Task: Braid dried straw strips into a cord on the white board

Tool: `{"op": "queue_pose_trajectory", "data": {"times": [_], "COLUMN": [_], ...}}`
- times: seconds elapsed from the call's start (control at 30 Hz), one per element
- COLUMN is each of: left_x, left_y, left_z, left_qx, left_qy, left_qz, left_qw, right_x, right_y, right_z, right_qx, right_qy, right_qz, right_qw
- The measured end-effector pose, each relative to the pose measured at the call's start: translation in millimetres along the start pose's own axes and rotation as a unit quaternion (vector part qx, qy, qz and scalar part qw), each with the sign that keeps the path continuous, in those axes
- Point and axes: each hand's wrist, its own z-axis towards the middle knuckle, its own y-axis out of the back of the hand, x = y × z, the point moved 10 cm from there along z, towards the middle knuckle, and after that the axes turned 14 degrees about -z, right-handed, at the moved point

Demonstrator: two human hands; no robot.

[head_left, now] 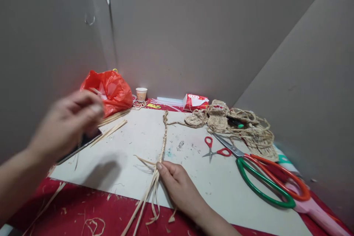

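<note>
A braided straw cord [164, 138] runs down the middle of the white board [138, 129]. My right hand [179, 186] pinches its lower end between thumb and fingers. Loose straw strands [149, 191] fan out below that grip, and one short strand sticks out to the left. My left hand [74, 118] is raised off the board at the left, blurred by motion. Its thumb and fingers are drawn together; whatever they may hold cannot be made out.
Large scissors [265, 180] and small red scissors [212, 150] lie right. Behind them is a heap of braided cord [218, 118]. A red plastic bag [110, 88], paper cup [141, 94] and tissue pack [195, 102] stand at the back. A phone [79, 147] lies under my left hand.
</note>
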Motion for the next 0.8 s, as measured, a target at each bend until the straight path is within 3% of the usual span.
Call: {"op": "queue_pose_trajectory", "data": {"times": [0.07,0.13,0.23,0.27,0.33,0.4,0.47,0.57,0.67,0.8], "left_x": [17,43,58,60,68,76,83,96,100,85], "left_y": [-40.1,-74.4,-86.3,-91.0,-108.8,-130.3,-145.4,-156.0,-153.1,-130.7], "left_z": [-2,-4,4,4,-2,-13,-20,-22,-18,-8], "left_qx": [0.116,0.2,0.14,0.136,0.182,0.238,0.252,0.223,0.19,0.16], "left_qy": [0.003,0.0,-0.029,-0.026,0.019,0.087,0.138,0.191,0.214,0.15], "left_qz": [0.085,0.197,0.252,0.22,0.095,-0.049,-0.159,-0.266,-0.326,-0.284], "left_qw": [0.99,0.96,0.957,0.966,0.979,0.966,0.945,0.918,0.901,0.933], "right_x": [2,2,-3,-4,-4,-2,1,5,3,-9], "right_y": [-3,-4,-5,-6,-7,-7,-7,-9,-9,-10], "right_z": [-1,-1,-1,-1,-1,-1,-1,-2,-2,-4], "right_qx": [0.021,0.032,0.038,0.042,0.046,0.041,0.039,0.055,0.057,0.057], "right_qy": [0.008,0.014,0.008,0.006,0.008,0.014,0.016,0.022,0.017,-0.02], "right_qz": [0.023,0.037,0.039,0.039,0.042,0.043,0.044,0.053,0.067,0.097], "right_qw": [0.999,0.999,0.998,0.998,0.998,0.998,0.998,0.997,0.996,0.993]}}
